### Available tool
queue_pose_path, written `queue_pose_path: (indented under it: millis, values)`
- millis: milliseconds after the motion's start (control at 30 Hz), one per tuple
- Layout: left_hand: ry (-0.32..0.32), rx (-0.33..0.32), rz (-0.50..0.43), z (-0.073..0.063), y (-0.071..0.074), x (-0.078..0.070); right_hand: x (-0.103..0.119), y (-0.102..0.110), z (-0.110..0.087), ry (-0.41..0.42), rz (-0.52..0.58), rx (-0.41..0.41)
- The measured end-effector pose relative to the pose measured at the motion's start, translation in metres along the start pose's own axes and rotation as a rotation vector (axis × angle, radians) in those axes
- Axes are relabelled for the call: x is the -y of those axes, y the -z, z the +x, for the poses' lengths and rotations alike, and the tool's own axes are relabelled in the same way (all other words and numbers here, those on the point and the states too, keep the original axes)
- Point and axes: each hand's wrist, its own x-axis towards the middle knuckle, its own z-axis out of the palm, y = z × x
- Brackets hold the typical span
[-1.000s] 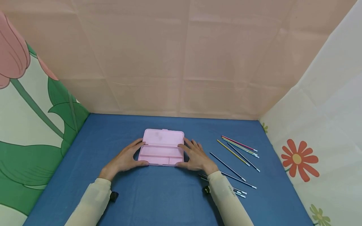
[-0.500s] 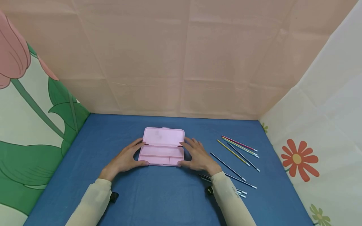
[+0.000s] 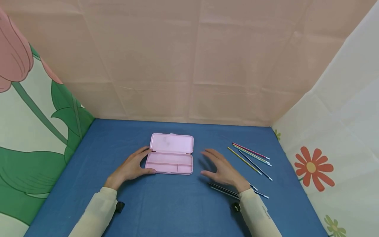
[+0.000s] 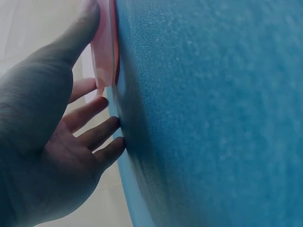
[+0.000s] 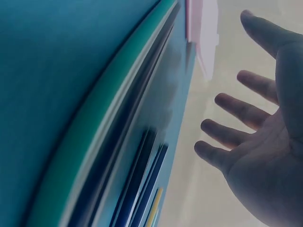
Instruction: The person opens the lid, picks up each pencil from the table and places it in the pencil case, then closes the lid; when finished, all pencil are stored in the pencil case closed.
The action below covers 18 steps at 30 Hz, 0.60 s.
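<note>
A pink pencil case (image 3: 169,158) lies unfolded on the blue cloth, its lid (image 3: 171,143) laid back on the far side and its divided tray bare. My left hand (image 3: 131,168) holds the case's left side, thumb at the near corner and index finger by the hinge. In the left wrist view the other fingers (image 4: 97,135) spread beside the case's end (image 4: 103,56). To the right of the case, my right hand (image 3: 223,169) hovers apart from it with fingers spread and nothing in them. Pencils (image 3: 224,190) lie under the right wrist, partly hidden by the sleeve.
Several more pencils (image 3: 251,154), in red, yellow and dark blue among others, lie loosely on the right of the blue cloth (image 3: 165,207). A beige sheet (image 3: 189,65) hangs at the back. Patterned sheets stand at the left (image 3: 44,131) and right (image 3: 340,131).
My right hand has let go of the pencil case's right side and moved right, over toward the pencils. The left hand stays at the case's left side.
</note>
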Motion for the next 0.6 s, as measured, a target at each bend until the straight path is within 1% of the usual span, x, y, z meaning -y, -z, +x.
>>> queue_pose_path:
  millis: [67, 200, 400, 600]
  values:
    - [0.0, -0.001, 0.0, 0.0, 0.0, 0.001, -0.006, 0.003, -0.009, 0.008, -0.01, -0.019]
    - [-0.008, -0.008, -0.008, 0.0, 0.0, 0.002, -0.016, 0.009, -0.028, -0.006, -0.018, -0.047]
    - [-0.017, -0.013, -0.009, -0.002, 0.001, -0.001, -0.031, 0.019, -0.053, 0.033, -0.061, -0.102]
    - [-0.016, -0.011, -0.011, -0.003, 0.002, -0.003, -0.046, 0.028, -0.077, 0.009, -0.103, -0.138]
